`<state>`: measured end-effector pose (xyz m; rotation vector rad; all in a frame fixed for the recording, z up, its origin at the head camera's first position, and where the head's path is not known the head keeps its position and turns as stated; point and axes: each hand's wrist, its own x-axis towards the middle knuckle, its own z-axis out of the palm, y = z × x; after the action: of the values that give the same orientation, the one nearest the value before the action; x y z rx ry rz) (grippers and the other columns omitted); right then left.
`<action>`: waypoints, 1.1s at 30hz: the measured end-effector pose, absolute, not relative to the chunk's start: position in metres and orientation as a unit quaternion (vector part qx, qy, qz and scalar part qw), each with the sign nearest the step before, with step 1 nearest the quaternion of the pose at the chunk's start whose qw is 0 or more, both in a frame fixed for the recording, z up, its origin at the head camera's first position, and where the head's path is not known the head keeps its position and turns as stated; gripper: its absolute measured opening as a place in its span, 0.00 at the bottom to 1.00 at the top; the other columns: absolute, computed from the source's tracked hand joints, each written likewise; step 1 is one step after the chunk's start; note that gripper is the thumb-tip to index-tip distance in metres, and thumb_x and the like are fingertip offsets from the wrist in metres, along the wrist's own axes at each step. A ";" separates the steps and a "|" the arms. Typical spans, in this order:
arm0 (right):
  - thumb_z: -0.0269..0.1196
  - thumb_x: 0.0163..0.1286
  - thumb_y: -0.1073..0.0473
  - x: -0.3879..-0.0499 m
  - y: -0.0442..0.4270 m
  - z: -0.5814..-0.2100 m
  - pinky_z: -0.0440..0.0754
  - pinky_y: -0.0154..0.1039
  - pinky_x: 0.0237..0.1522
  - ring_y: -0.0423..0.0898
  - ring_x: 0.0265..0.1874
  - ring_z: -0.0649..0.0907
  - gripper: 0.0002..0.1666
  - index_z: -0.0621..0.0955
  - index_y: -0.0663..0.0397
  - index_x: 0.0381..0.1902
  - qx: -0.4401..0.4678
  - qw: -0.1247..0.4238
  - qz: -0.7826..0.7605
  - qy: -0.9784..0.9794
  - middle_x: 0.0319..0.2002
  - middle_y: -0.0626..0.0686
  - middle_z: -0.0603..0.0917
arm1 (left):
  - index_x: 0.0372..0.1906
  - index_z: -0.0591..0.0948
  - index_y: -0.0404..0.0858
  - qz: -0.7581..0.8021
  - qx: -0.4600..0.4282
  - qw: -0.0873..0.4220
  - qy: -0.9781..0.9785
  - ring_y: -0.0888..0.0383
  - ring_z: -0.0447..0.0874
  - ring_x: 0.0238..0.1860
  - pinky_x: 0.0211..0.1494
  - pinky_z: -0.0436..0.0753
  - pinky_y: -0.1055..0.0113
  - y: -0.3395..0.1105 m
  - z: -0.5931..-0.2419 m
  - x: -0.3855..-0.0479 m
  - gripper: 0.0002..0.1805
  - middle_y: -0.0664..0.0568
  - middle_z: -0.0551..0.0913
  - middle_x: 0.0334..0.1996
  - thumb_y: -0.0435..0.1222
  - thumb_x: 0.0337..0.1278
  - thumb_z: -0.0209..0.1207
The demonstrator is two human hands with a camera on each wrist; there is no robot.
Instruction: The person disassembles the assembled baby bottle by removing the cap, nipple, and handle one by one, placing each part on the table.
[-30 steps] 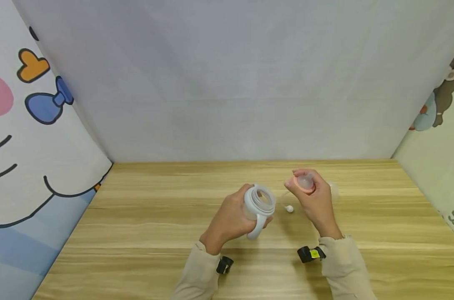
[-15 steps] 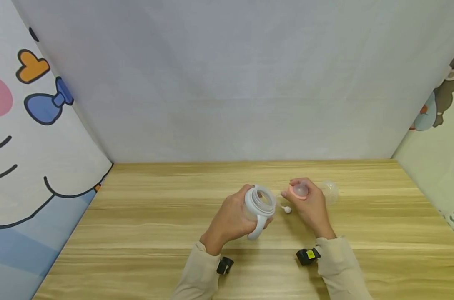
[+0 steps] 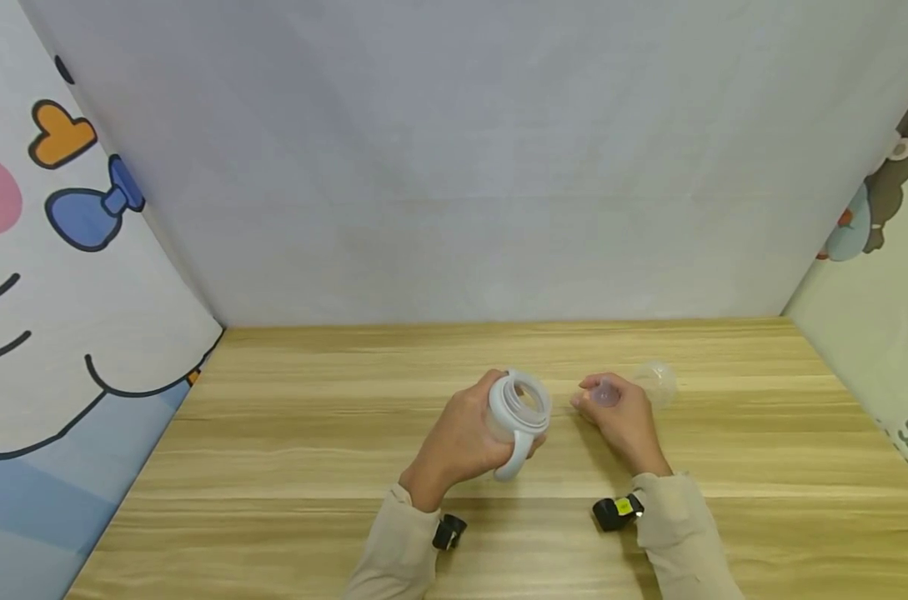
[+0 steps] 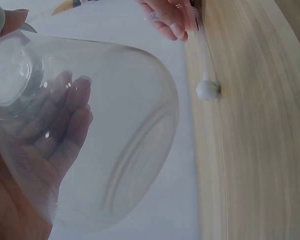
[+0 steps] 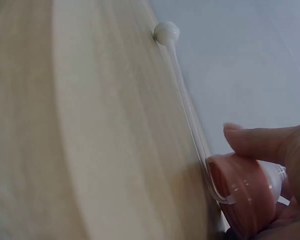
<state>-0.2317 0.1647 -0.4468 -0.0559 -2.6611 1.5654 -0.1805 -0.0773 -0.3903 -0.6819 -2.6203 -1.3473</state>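
Observation:
My left hand (image 3: 461, 433) grips a clear baby bottle (image 4: 125, 130) with a pale ring and side handles (image 3: 515, 454). The bottle's open mouth (image 3: 530, 398) tilts up and to the right. To the right, my right hand (image 3: 628, 421) pinches a bottle nipple (image 3: 604, 393) in a pink screw collar (image 5: 247, 192) between thumb and fingers. A thin clear straw (image 5: 187, 105) runs out of the collar's open side and ends in a white ball (image 5: 166, 33), low over the wooden table. Bottle and collar are apart.
A clear dome cap (image 3: 658, 383) rests on the wooden table (image 3: 311, 467), just beyond my right hand. A pale wall (image 3: 454, 167) stands behind the table, with printed cartoon panels at both sides. Each wrist wears a black camera strap (image 3: 614, 512).
My right hand has come down and tipped the nipple and collar, so the pink hardly shows in the head view. The white ball has dropped from that view. My left hand stays put.

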 end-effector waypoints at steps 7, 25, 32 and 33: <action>0.70 0.63 0.61 -0.232 0.167 -0.447 0.71 0.53 0.66 0.58 0.63 0.76 0.18 0.83 0.64 0.49 -0.031 0.009 0.521 -0.853 0.60 0.64 0.81 | 0.57 0.77 0.43 -0.450 -0.221 0.056 -0.864 0.58 0.85 0.43 0.47 0.83 0.63 -0.076 -0.391 -0.180 0.34 0.53 0.87 0.44 0.44 0.41 0.76; 0.71 0.64 0.47 -0.226 0.163 -0.419 0.74 0.56 0.64 0.61 0.56 0.80 0.28 0.80 0.56 0.56 -0.027 0.064 0.478 -0.875 0.60 0.66 0.81 | 0.57 0.77 0.42 -0.459 -0.223 0.057 -0.858 0.57 0.87 0.43 0.48 0.84 0.64 -0.076 -0.390 -0.180 0.33 0.52 0.88 0.45 0.43 0.42 0.76; 0.73 0.61 0.43 -0.218 0.156 -0.398 0.66 0.62 0.71 0.60 0.71 0.71 0.31 0.79 0.52 0.57 0.015 0.111 0.496 -0.861 0.66 0.58 0.78 | 0.57 0.77 0.42 -0.464 -0.224 0.050 -0.855 0.57 0.86 0.44 0.48 0.84 0.64 -0.076 -0.390 -0.180 0.33 0.52 0.88 0.45 0.42 0.43 0.76; 0.73 0.61 0.43 -0.216 0.155 -0.395 0.67 0.62 0.71 0.60 0.71 0.71 0.31 0.79 0.51 0.57 0.021 0.121 0.498 -0.858 0.65 0.57 0.78 | 0.57 0.77 0.42 -0.465 -0.224 0.050 -0.855 0.58 0.86 0.43 0.48 0.84 0.64 -0.076 -0.390 -0.180 0.33 0.52 0.88 0.45 0.42 0.43 0.76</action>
<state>-0.2162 0.1547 -0.3949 0.0611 -2.5073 1.4555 -0.1796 -0.0763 -0.3900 -0.6821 -2.6054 -1.4153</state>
